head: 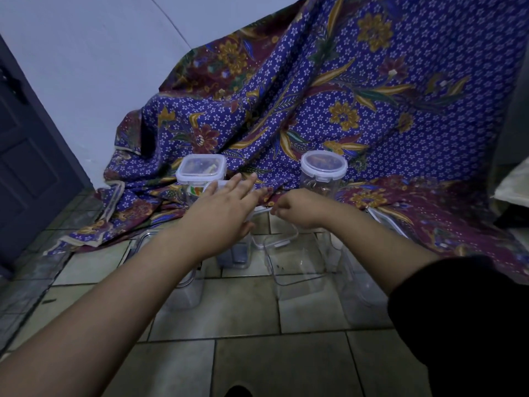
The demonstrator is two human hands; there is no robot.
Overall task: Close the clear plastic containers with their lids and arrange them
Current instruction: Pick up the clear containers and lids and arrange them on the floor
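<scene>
Both arms reach out over the tiled floor (pixel 246 308), where a cluster of clear plastic containers stands at the hem of a purple batik cloth (pixel 357 96). The left hand (pixel 226 207) lies flat, palm down, its fingers (pixel 243 181) stretched out and slightly fanned over a white lid (pixel 226 185), and that looks like a press to seat the lid on the container hidden beneath it. The right hand (pixel 300 207) curls in, its fingers (pixel 279 211) bunched at the lid's near edge; they seem to be working a clip, though whether they pinch anything cannot be told. Behind the hands, two jobs look done: a square lidded container (pixel 201 170) with something colourful inside sits at the back left, and a round lidded container (pixel 323 170) stands on the cloth at the right, well apart from it. Nearer the camera an open clear container (pixel 297 262) waits without a lid, with more clear tubs crowded beside it, hard to separate by eye. The closed ones go to the back, it seems, leaving the open ones within reach.
</scene>
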